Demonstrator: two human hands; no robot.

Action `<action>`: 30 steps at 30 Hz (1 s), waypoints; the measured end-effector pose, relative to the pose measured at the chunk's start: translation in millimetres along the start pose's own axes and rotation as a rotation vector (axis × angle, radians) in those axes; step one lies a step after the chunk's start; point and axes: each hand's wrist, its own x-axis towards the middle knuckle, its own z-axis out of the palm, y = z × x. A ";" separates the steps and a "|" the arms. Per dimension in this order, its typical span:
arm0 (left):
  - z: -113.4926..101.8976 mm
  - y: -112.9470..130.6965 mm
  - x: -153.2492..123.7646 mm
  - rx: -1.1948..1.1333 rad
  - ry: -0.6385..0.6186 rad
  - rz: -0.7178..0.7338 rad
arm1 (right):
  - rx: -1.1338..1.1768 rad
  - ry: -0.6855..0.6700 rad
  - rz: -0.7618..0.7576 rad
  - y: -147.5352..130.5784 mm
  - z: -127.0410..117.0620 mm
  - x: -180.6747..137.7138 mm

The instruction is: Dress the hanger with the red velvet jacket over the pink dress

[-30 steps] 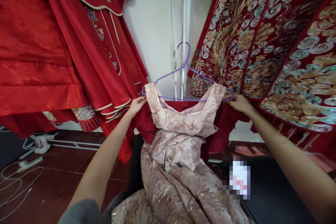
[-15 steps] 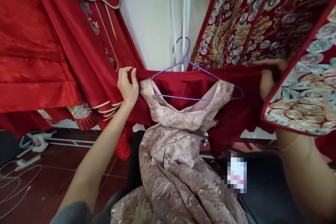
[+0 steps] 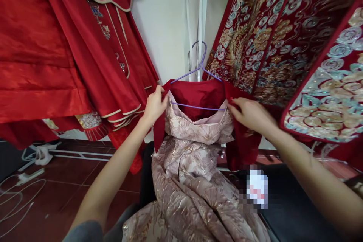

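A pale pink and gold brocade dress [image 3: 195,132] hangs on a purple wire hanger [image 3: 202,62], its skirt spilling down towards me. Dark red cloth [image 3: 195,92] lies behind the dress's neckline and folds forward over both shoulder straps. My left hand [image 3: 155,106] pinches this cloth at the left shoulder. At the right shoulder, my right hand [image 3: 246,112] has its fingers closed on the same cloth. The hanger's two ends are covered by the red fabric; its lower bar crosses the neckline.
Red garments [image 3: 93,45] hang on the left, and embroidered dark red garments [image 3: 272,41] on the right. White poles [image 3: 201,15] stand behind the hanger. White cables [image 3: 21,196] lie on the brown tiled floor [image 3: 70,181]. A black surface [image 3: 295,200] is at lower right.
Both hands have moved inward, the right one much further, bringing the spread red cloth in over the dress's shoulders and the hanger's ends. The dress stays hanging in place.
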 end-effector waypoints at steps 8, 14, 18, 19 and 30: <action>64.5 49.7 -44.7 -0.192 -0.191 0.066 | 0.600 0.116 -0.249 -85.7 23.3 -0.7; 67.9 39.8 -55.6 -0.260 -0.095 0.005 | 0.654 0.475 -0.135 -82.7 35.7 -7.1; 73.0 34.4 -58.8 -0.449 -0.016 -0.112 | 0.901 0.419 -0.148 -72.6 48.5 -2.4; 74.3 33.9 -58.6 -0.482 0.015 -0.132 | 0.983 0.384 -0.155 -71.3 51.3 -0.1; 81.3 35.9 -47.6 -0.445 0.005 -0.107 | 1.251 0.146 -0.161 -65.5 60.6 16.8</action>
